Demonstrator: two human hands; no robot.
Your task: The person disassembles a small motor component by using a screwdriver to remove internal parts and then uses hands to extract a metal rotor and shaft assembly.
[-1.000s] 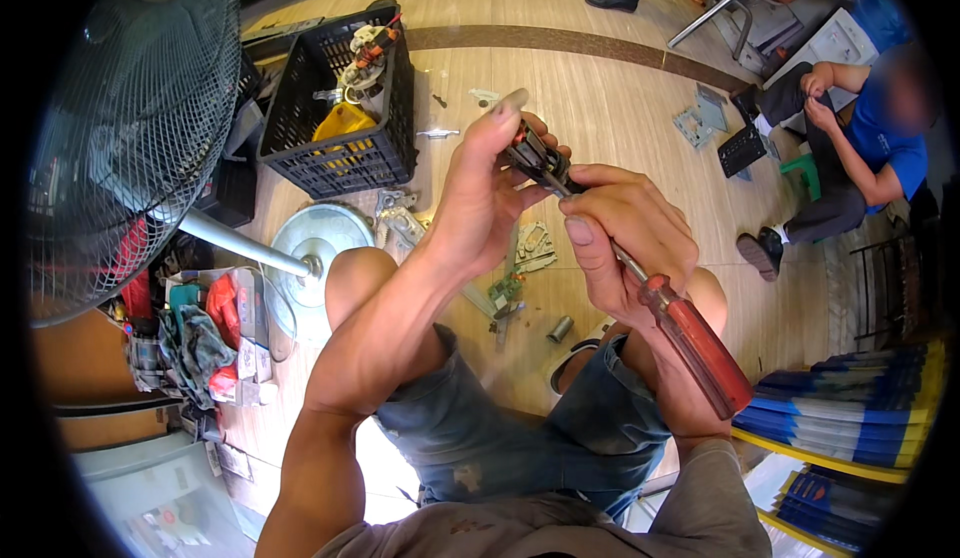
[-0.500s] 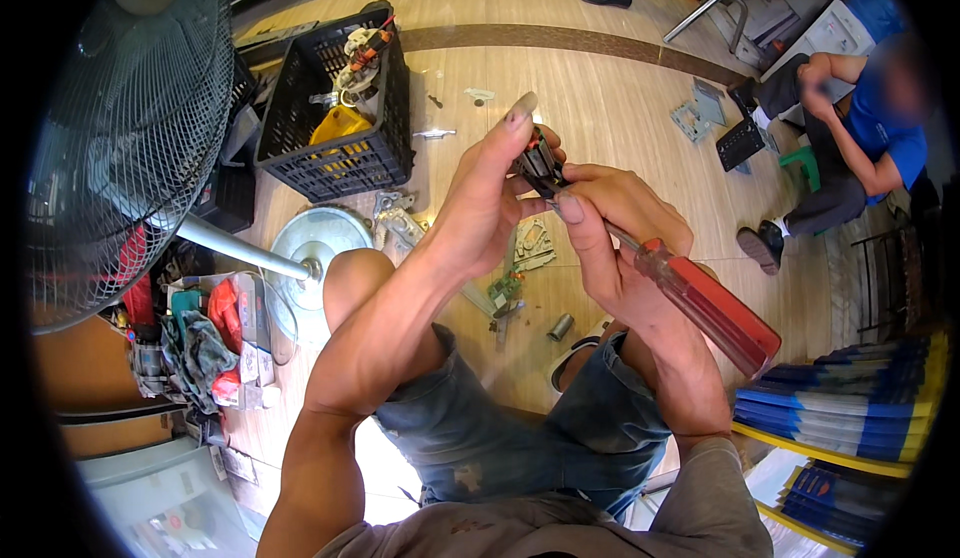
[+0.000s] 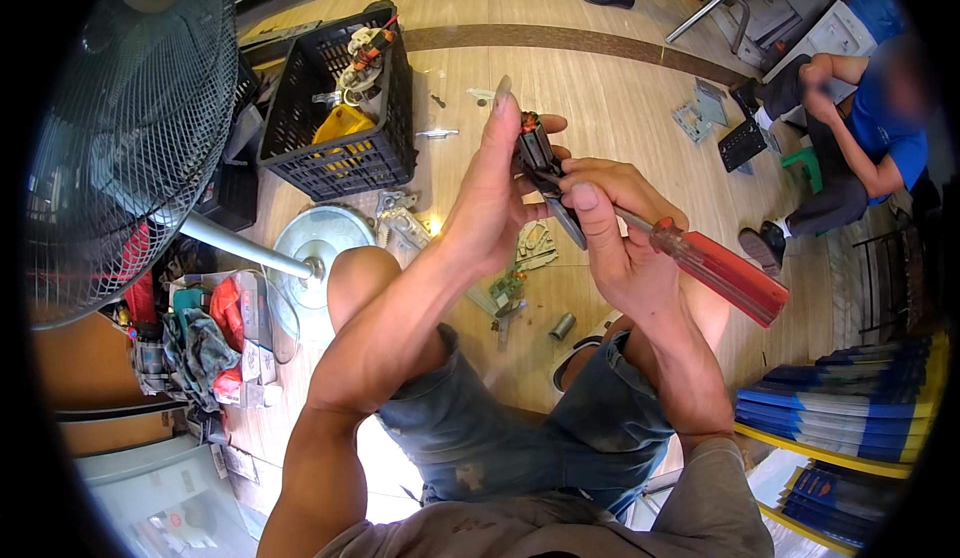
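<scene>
My left hand grips a small black part with orange-red and metallic bits at its far end; its thumb points up beside it, and its kind is not clear. In my right hand is a screwdriver with a red, see-through handle slanting down to the right. The shaft runs from the handle toward the black part, while its tip is hidden behind my fingers. My right fingertips touch the near end of the part, where a dark flat strip hangs down between the hands.
A black plastic crate with a yellow object stands beyond my left arm. A standing fan fills the left. Loose metal parts, a green board and a metal cylinder lie below my hands. Another person in blue sits at right.
The screwdriver handle has swung up slightly and to the right. My left hand has turned a little, so more of the black part and its dark strip shows.
</scene>
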